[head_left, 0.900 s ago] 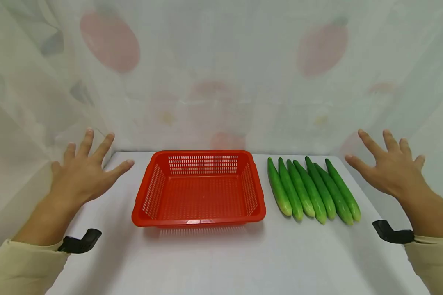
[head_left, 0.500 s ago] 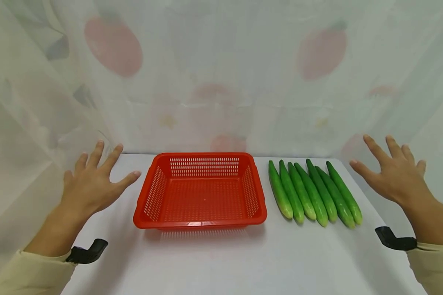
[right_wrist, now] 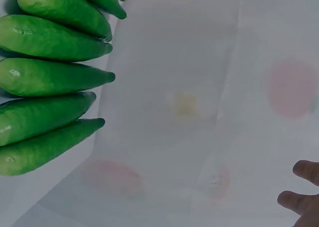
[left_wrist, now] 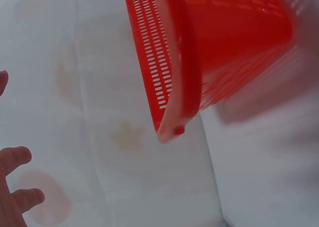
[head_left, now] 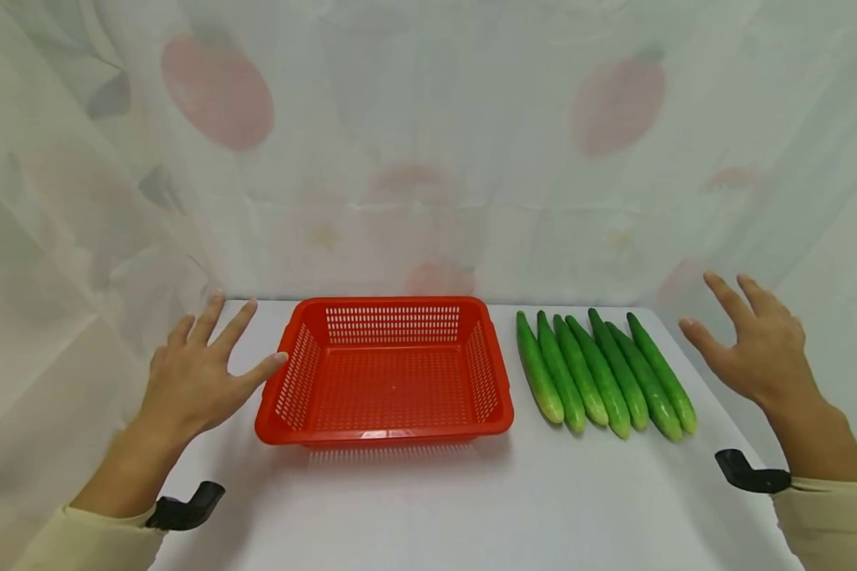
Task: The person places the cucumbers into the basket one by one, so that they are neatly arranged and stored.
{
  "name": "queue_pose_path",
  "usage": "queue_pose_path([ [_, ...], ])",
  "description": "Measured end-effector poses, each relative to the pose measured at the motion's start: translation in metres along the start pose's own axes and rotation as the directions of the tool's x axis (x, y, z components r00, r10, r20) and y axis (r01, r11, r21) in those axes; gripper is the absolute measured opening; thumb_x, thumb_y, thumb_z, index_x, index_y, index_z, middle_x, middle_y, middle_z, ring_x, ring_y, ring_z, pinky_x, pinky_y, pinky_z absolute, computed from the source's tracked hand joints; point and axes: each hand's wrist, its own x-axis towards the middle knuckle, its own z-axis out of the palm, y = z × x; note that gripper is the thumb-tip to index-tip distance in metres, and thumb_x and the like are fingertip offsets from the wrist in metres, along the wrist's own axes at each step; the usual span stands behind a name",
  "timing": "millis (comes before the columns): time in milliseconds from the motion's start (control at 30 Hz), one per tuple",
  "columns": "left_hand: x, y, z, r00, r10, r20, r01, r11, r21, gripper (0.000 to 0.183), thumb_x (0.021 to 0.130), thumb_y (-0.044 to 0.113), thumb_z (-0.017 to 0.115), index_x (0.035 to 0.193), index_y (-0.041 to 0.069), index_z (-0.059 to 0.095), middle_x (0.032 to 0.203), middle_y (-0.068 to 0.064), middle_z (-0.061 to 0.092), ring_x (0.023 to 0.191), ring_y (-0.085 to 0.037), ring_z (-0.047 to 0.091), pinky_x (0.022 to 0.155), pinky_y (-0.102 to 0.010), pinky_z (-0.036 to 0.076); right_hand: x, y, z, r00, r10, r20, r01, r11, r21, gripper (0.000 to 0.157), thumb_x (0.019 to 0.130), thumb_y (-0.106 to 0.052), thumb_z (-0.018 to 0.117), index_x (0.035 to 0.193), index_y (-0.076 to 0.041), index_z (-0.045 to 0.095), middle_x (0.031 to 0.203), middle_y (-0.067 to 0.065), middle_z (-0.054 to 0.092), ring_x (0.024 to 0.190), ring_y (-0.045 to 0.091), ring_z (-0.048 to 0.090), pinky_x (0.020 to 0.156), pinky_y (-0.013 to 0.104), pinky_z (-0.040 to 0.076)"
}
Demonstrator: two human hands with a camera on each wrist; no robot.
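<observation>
My left hand (head_left: 194, 382) hovers with spread fingers at the left side of a red plastic basket (head_left: 393, 434), its thumb tip overlapping the rim in the head view. The basket has slotted walls and holds nothing. Over the table's right edge, my right hand (head_left: 760, 353) is raised, fingers apart and holding nothing. Between it and the basket, several green cucumbers (head_left: 600, 369) lie side by side, paler at their near ends. The left wrist view shows the basket's corner (left_wrist: 187, 77) close up; in the right wrist view the row of cucumbers (right_wrist: 55, 77) fills the upper left.
A white table (head_left: 428, 507) carries the basket and cucumbers. Pale sheeting with faded fruit prints (head_left: 414, 230) hangs right behind the table and down both sides. Each wrist wears a black strap mount (head_left: 186, 507) at the cuff.
My left hand has moved right and lower, toward the basket's left rim. The right hand has shifted slightly down, its fingers turning a little. Basket and cucumbers stay in place.
</observation>
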Motion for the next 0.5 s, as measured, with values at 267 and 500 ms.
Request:
queue_pose_path([
  [267,-0.006,0.004,0.015,0.999,0.036,-0.016,-0.038,0.996,-0.084,0.082,0.087,0.061,0.055,0.154,0.022,0.026,0.158,-0.017,0.012,0.131,-0.057,0.017,0.091,-0.076,0.017,-0.008,0.008,0.014,0.998,0.024,-0.056,-0.021,0.998,0.066,0.067,0.093,-0.040,0.056,0.151,-0.017,0.032,0.150,0.029,0.025,0.134,0.054,0.019,0.100,0.072,0.007],
  [500,-0.012,0.003,0.028,0.998,0.052,-0.034,-0.058,0.980,-0.190,0.080,0.086,0.056,0.060,0.153,0.025,0.030,0.158,-0.013,0.015,0.132,-0.054,0.019,0.092,-0.074,0.018,-0.014,0.016,0.027,0.996,0.038,-0.078,-0.029,0.993,0.110,0.064,0.093,-0.034,0.058,0.150,-0.016,0.036,0.147,0.030,0.032,0.129,0.058,0.026,0.097,0.074,0.016],
])
